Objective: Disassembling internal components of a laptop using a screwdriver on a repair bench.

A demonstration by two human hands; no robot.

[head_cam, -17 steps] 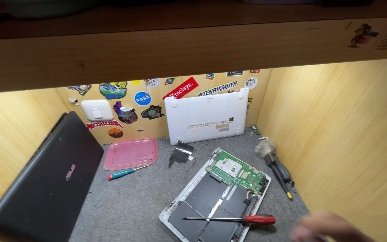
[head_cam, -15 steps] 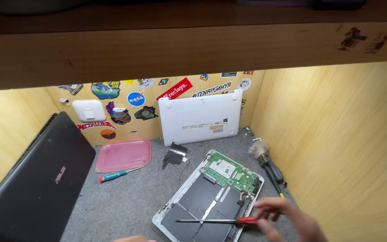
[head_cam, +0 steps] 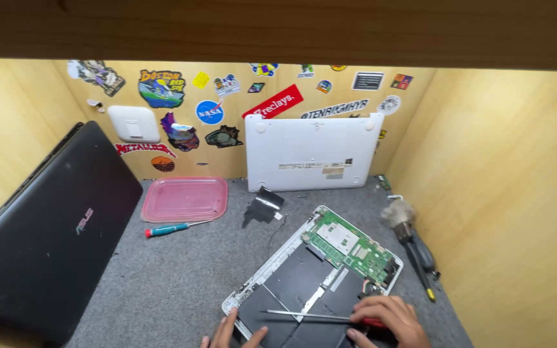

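An opened white laptop (head_cam: 272,274) lies on the grey mat with its black battery and green circuit board (head_cam: 349,248) exposed. My right hand (head_cam: 385,319) grips the red handle of a long screwdriver (head_cam: 307,315), whose shaft lies across the battery and points left. My left hand (head_cam: 230,332) rests fingers-apart on the laptop's near left corner, mostly cut off by the bottom edge of the view.
The laptop's white bottom cover (head_cam: 311,151) leans on the stickered back wall. A black laptop (head_cam: 46,238) leans at left. A pink tray (head_cam: 185,200), a teal screwdriver (head_cam: 169,228), a small black part (head_cam: 262,206) and a brush with tools (head_cam: 407,229) lie around.
My right hand has closed on the red-handled screwdriver. My left hand has come up onto the laptop's near corner. The view has moved in closer.
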